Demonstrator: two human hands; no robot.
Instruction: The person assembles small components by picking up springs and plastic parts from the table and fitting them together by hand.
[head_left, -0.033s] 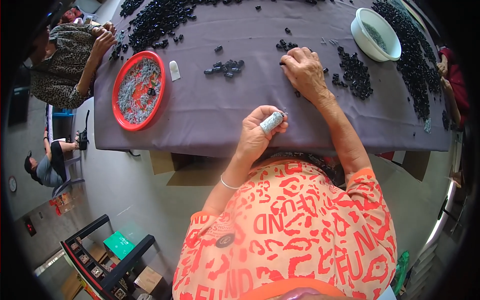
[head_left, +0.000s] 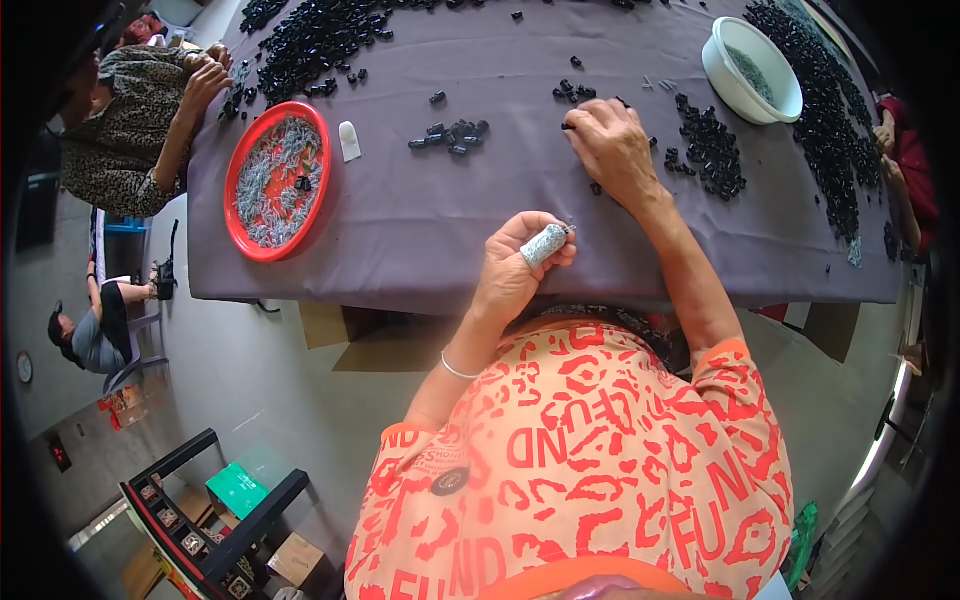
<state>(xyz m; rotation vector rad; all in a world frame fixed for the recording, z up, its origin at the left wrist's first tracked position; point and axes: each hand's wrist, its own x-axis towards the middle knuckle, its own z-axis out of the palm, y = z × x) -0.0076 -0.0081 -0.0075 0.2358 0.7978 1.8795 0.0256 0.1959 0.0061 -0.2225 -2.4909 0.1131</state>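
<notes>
My left hand [head_left: 515,262] is closed near the table's front edge. A pale speckled sleeve [head_left: 543,246], apparently worn on a finger, shows at its fingertips. Just past it a small thin grey piece with a dark end [head_left: 569,229] is pinched; its exact kind is too small to make out. Farther forward and to the right, my right hand [head_left: 612,150] rests low over the cloth with curled fingers. A small black cylindrical piece [head_left: 568,126] shows at its thumb and fingertips. Similar loose black pieces [head_left: 573,92] lie just beyond that hand, and a larger cluster [head_left: 712,150] lies to its right.
A red tray [head_left: 237,228] of grey pieces stands left, beside a white finger cover [head_left: 349,142]. A small black pile [head_left: 450,137] lies mid-table. A white bowl [head_left: 718,82] stands at right. Big black heaps [head_left: 318,45] lie far off. A co-worker's hands [head_left: 208,75] are at left.
My right hand has shifted very slightly toward me, and the black piece at its fingertips shows a little more. The left hand stays in place.
</notes>
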